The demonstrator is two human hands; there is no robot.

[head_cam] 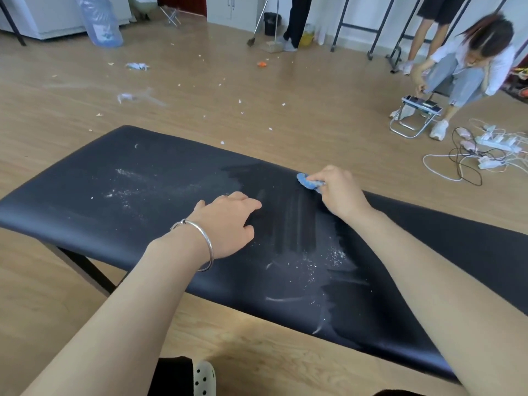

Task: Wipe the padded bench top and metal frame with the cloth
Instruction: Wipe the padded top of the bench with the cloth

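Note:
A long black padded bench top (pixel 143 201) runs across the view from left to lower right. White powder and wipe streaks mark its middle and left part. My right hand (pixel 338 192) grips a bunched blue cloth (pixel 307 180) at the bench's far edge. My left hand (pixel 228 221), with a silver bangle on the wrist, rests on the padding beside the wiped patch, fingers spread. A black metal leg (pixel 88 270) of the frame shows under the left part of the bench.
Wood floor all round, littered with paper scraps beyond the bench. A crouching person (pixel 468 70) works at a small folding stool (pixel 414 115) at the right. Cables and power strips (pixel 485 150) lie on the floor nearby. Other people's legs, a broom and metal racks stand at the back.

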